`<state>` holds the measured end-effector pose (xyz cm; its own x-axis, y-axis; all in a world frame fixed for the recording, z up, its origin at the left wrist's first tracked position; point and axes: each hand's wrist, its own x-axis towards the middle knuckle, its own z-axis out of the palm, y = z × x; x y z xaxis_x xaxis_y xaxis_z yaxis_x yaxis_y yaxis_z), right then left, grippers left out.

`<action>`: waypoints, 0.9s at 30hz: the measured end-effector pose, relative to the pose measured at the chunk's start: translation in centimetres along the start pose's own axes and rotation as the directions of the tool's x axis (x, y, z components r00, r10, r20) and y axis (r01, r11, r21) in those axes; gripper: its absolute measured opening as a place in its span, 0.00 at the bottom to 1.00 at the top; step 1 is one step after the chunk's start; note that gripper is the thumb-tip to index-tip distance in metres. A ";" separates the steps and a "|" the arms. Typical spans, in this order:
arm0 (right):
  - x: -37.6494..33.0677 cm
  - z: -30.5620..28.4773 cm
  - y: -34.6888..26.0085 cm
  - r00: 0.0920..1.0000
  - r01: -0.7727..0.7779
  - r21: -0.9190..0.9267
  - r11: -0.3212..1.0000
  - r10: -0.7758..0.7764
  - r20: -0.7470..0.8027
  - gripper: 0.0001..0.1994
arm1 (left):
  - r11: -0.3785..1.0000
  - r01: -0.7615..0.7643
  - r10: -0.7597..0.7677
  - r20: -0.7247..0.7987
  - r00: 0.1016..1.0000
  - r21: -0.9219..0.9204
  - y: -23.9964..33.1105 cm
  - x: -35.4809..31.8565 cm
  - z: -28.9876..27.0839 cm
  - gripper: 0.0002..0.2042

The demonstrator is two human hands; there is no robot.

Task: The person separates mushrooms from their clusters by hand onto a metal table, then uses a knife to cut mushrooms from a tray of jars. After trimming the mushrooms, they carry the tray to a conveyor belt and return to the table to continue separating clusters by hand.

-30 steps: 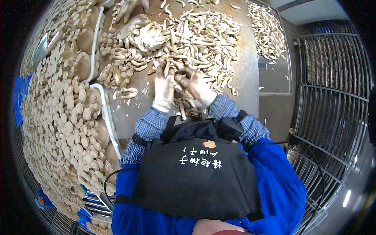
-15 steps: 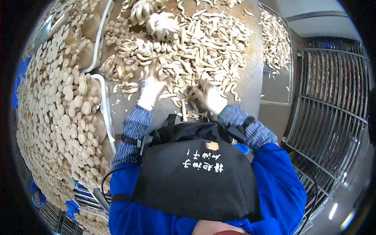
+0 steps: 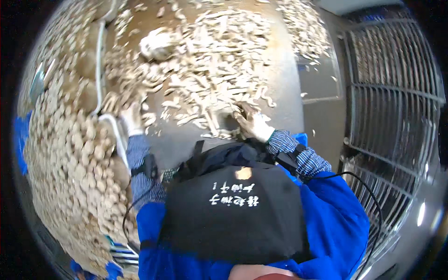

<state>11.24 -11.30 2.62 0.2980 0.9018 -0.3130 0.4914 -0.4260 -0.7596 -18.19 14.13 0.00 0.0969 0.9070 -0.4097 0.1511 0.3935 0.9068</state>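
My left hand (image 3: pixel 132 117), in a white glove, reaches to the brown-grey mushroom clump (image 3: pixel 122 95) at the left side of the work table. Its fingers are blurred against the clump, and whether they grip it is hidden. Near the front edge of the table my right hand (image 3: pixel 253 123), also gloved, is low over the surface. Its fingers and thumb are bent but apart, with nothing visible between them. Loose pale mushrooms (image 3: pixel 224 60) spread in a broad pile beyond both hands. A whitish mushroom cluster (image 3: pixel 157 45) rests at the pile's left side.
On the left, crates with white rims (image 3: pixel 99 65) hold many round-capped mushrooms (image 3: pixel 70 154). More loose mushrooms (image 3: pixel 305 28) lie on a lower grey surface at the far right. A metal rack (image 3: pixel 394 88) stands at the right, and the grey table (image 3: pixel 291 93) has its right edge before it.
My left hand has moved left from the pile's near edge to the clump beside the crate rim. The right hand stays near the front edge, its fingers more bent. The view has shifted.
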 end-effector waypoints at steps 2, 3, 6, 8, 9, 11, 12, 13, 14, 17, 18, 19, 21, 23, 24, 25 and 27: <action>-2.9 -1.1 3.0 0.980 -0.077 -0.068 0.995 0.062 -0.190 0.22 | 0.896 0.114 -0.098 0.061 0.993 -0.429 -6.5 2.2 -4.7 0.09; -4.3 -1.6 6.6 0.919 -0.156 -0.066 0.986 0.120 -0.375 0.19 | 0.828 0.191 -0.050 0.270 0.962 -0.528 -7.2 2.3 -5.3 0.11; -7.7 -4.6 14.0 0.634 -0.331 0.149 0.932 0.337 -0.696 0.18 | 0.933 0.008 0.083 0.237 0.968 -0.361 -9.7 1.3 -4.9 0.10; -10.5 -8.4 15.5 0.510 -0.439 0.244 0.865 0.464 -0.725 0.14 | 0.938 0.065 0.014 0.224 0.975 -0.342 -6.2 -1.5 -0.6 0.10; -11.7 -9.7 17.4 0.465 -0.569 0.098 0.816 0.418 -0.780 0.15 | 0.962 0.023 0.048 0.252 0.967 -0.273 -7.0 -1.7 0.3 0.10; -13.2 -11.1 19.8 0.396 -0.798 -0.027 0.602 0.490 -0.777 0.18 | 0.965 0.052 0.031 0.309 0.951 -0.256 -6.3 -3.6 3.4 0.10; -13.5 -11.5 19.8 0.344 -0.886 -0.035 0.462 0.604 -0.719 0.19 | 0.943 0.123 -0.012 0.336 0.942 -0.310 -5.6 -4.6 4.9 0.10; -13.7 -11.0 22.5 0.296 -0.893 -0.030 0.448 0.537 -0.790 0.21 | 0.933 0.131 0.007 0.382 0.924 -0.335 -4.3 -5.6 6.3 0.06; -12.6 -10.4 22.1 0.308 -0.887 -0.033 0.460 0.536 -0.786 0.21 | 0.922 0.140 0.030 0.428 0.903 -0.360 -3.2 -6.2 7.3 0.07; -6.6 -5.7 15.8 0.710 -0.284 -0.247 0.926 0.030 -0.704 0.19 | 0.896 0.227 -0.001 0.510 0.860 -0.381 -2.8 -7.4 9.5 0.13; -3.8 -4.2 10.2 0.800 -0.191 -0.105 0.976 0.092 -0.593 0.19 | 0.886 0.285 -0.039 0.554 0.831 -0.366 -3.3 -7.4 9.8 0.13; -1.8 -3.0 5.3 0.875 -0.035 -0.024 0.999 0.019 -0.485 0.21 | 0.893 0.275 -0.017 0.583 0.812 -0.356 -3.4 -7.5 10.1 0.13; 0.0 -2.1 -4.1 0.981 0.018 0.183 0.983 0.018 -0.195 0.24 | 0.929 0.210 0.001 0.571 0.821 -0.304 -2.7 -8.1 11.0 0.12; 2.3 -0.1 -6.6 0.987 0.128 0.156 0.979 -0.109 -0.121 0.25 | 0.944 0.121 0.064 0.531 0.845 -0.306 -1.3 -8.9 12.0 0.12; 3.6 0.8 -6.7 0.976 0.193 0.126 0.973 -0.178 -0.122 0.25 | 0.952 0.040 0.120 0.489 0.864 -0.304 -0.8 -9.0 12.0 0.12; 4.6 1.1 -7.2 0.941 0.306 -0.009 0.952 -0.304 -0.147 0.22 | 0.905 0.244 0.035 0.633 0.774 -0.349 -1.0 -8.0 10.7 0.10; 5.1 1.2 -8.0 0.973 0.218 0.022 0.976 -0.216 -0.078 0.20 | 0.826 0.252 0.009 0.459 0.888 -0.504 -2.4 -7.5 11.1 0.07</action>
<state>7.82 -3.21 6.47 0.2478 0.9640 -0.0964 0.5261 -0.2175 -0.8221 -8.35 4.71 -0.24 0.5392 0.7405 -0.4011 -0.3462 0.6291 0.6960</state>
